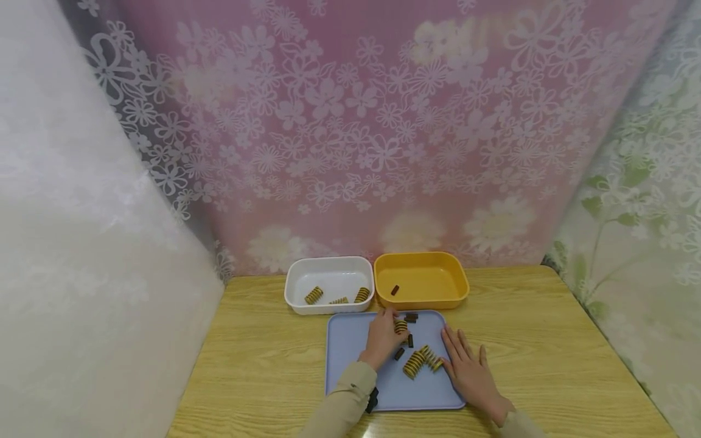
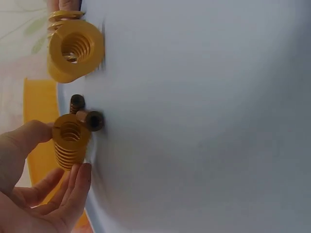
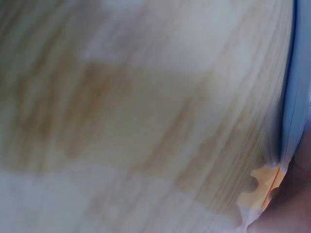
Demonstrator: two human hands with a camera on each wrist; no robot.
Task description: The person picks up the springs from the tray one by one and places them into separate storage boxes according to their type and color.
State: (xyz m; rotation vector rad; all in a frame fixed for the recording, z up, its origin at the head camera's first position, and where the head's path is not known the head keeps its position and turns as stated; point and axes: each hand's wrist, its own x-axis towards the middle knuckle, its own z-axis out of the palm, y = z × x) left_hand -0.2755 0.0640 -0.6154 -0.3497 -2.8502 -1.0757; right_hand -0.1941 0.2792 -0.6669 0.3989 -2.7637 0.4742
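Between thumb and fingers, my left hand point(image 1: 383, 337) pinches a yellow coil spring point(image 2: 68, 156) over the far part of the blue tray point(image 1: 350, 340). Small dark bolt-like pieces point(image 2: 94, 121) lie close by it; their exact kind is hard to tell. Two more yellow springs point(image 1: 414, 364) lie together near the tray's middle. My right hand point(image 1: 472, 374) rests with straight fingers along the tray's right edge, its thumb close to one of those springs. In the right wrist view only a dark part of the hand point(image 3: 286, 208) shows.
Behind the tray stands a white bin point(image 1: 328, 309) with several yellow springs in it. To its right, an orange bin point(image 1: 432, 277) holds one small dark piece point(image 1: 395, 290). All stand on a wooden table point(image 1: 263, 365), with a floral curtain point(image 1: 350, 121) behind.
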